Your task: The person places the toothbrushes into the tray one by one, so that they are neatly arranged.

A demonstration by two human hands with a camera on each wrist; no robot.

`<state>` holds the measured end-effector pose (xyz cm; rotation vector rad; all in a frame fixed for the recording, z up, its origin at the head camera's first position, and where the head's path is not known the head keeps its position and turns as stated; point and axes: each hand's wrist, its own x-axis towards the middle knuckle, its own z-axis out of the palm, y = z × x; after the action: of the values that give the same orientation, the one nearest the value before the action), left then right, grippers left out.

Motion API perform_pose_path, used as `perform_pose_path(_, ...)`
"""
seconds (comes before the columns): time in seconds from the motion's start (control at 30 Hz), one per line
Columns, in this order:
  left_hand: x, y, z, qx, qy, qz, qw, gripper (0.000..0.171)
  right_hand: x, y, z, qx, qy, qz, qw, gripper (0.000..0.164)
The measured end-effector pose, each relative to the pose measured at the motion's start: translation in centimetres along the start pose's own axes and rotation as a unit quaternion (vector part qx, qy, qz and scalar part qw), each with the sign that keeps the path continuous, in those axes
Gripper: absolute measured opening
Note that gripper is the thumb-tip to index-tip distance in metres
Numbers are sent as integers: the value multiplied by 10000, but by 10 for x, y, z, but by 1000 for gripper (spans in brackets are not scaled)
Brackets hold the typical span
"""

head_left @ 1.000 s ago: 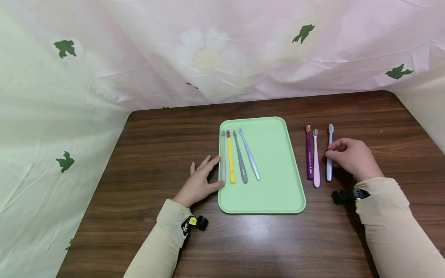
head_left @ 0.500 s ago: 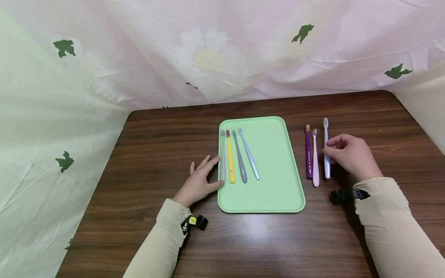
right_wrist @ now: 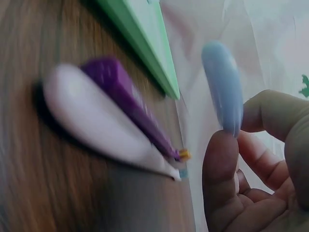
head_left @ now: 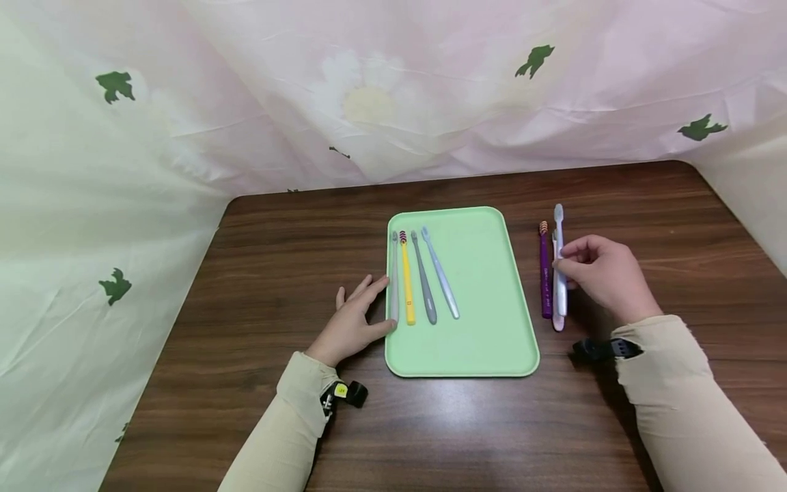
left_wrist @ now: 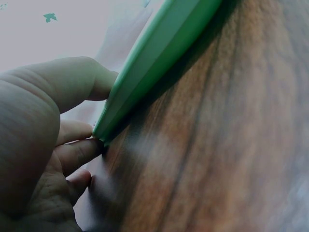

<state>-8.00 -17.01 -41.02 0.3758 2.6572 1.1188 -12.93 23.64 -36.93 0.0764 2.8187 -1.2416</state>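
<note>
My right hand (head_left: pixel 609 273) pinches a light blue toothbrush (head_left: pixel 561 292) between thumb and fingers, bristle head pointing away. In the right wrist view its handle is raised off the table. Beneath it in the head view, a pale pink toothbrush (head_left: pixel 558 324) is partly covered; a purple toothbrush (head_left: pixel 546 283) lies just left. My left hand (head_left: pixel 350 326) rests at the left rim of a green tray (head_left: pixel 486 287), fingers spread, thumb touching the edge. On the tray lie light grey (head_left: pixel 395 280), yellow (head_left: pixel 408 287), dark grey (head_left: pixel 425 283) and light blue toothbrushes (head_left: pixel 441 277), roughly side by side.
The dark wooden table (head_left: pixel 277 273) carries the tray near its middle. A patterned fabric curtain (head_left: pixel 418 96) hangs along the back and the sides. Black straps with small devices sit on both wrists.
My right hand has lifted the light blue toothbrush and carried it leftward, from beside the pale pink toothbrush to above it. The left hand and the tray stay put.
</note>
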Motion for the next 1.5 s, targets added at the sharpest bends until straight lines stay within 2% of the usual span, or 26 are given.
perform_pose_path(0.3, 1, 1, 0, 50, -72, -52, 9999, 78, -3, -12, 9, 84, -176, -307, 9993, 27)
perform_pose_path(0.8, 0, -2, -1, 63, -61, -116, 9999, 78, 2, -39, 36, 567, -798, -286, 9948, 23)
perform_pose_path(1.1, 0, -1, 0, 86, -55, -96, 9999, 79, 7, -49, 52, 741, -897, -313, 9927, 20)
perform_pose_path(1.5, 0, -1, 0, 88, -17, -33, 10000, 79, 15, -63, 72, 544, -1183, -282, 9911, 17)
